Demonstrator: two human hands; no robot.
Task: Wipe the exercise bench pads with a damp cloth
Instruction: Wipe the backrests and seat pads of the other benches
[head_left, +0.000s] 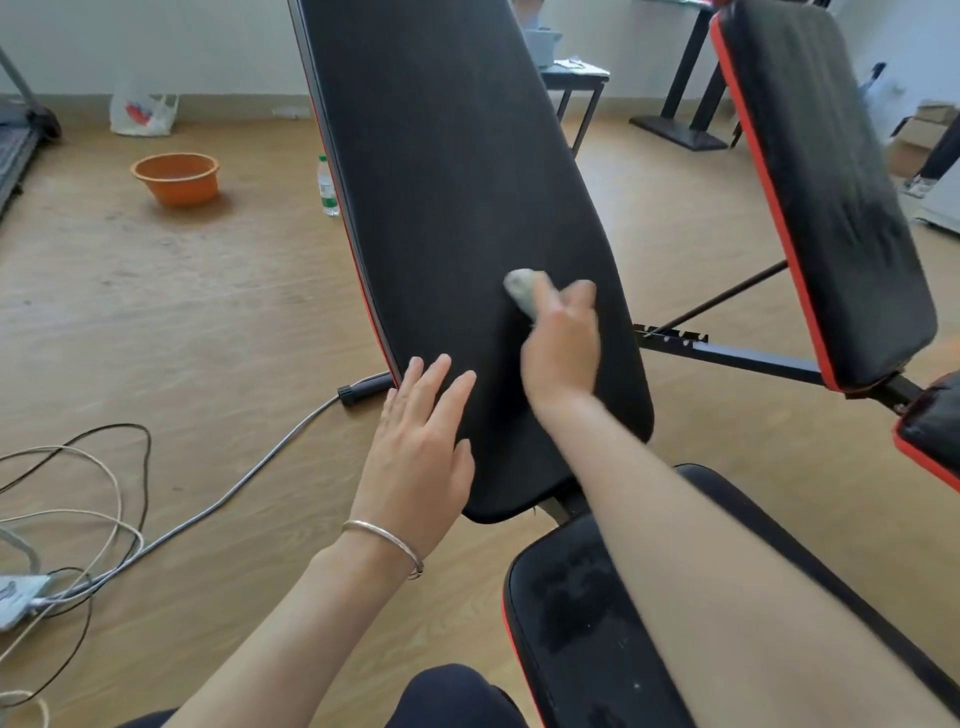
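The right hand (561, 348) grips a balled pale cloth (522, 291) against the long black back pad (457, 156) — the cloth pokes out at eleven o'clock of the knuckles. At seven o'clock the left hand (421, 447) lies flat on the same pad, fingers straight. The seat pad (571, 613) sits at five o'clock; an orange basin (176, 179) and a bottle (327, 187) stand on the floor at ten o'clock.

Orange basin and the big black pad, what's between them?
In the head view, a plastic bottle stands upright on the floor between the orange basin and the backrest pad, close to the pad.
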